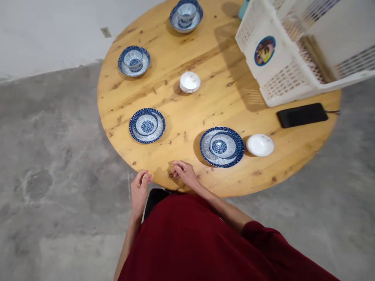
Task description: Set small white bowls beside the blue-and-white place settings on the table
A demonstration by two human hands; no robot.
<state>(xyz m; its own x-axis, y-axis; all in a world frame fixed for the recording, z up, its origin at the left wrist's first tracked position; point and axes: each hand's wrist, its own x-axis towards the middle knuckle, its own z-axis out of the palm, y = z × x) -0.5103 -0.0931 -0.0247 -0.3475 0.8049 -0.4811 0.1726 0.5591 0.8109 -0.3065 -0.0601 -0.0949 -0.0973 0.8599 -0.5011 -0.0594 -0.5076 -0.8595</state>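
My left hand [140, 186] hovers at the near edge of the round wooden table [205, 105], its fingers curled together with nothing visible in them. My right hand [183, 171] rests on the table's near edge, fingers loosely curled, holding nothing I can see. Nearest to it is a blue-patterned plate with a small bowl on it [222, 146], and a small white dish [259, 144] lies beside that. Another blue plate with a bowl [147, 125] sits to the left.
Two more blue plate-and-bowl sets [134, 60] [186, 15] stand farther back. A stack of small white dishes [190, 81] sits mid-table. A white plastic basket [293, 50] and a black phone [302, 114] are on the right. Grey concrete floor surrounds the table.
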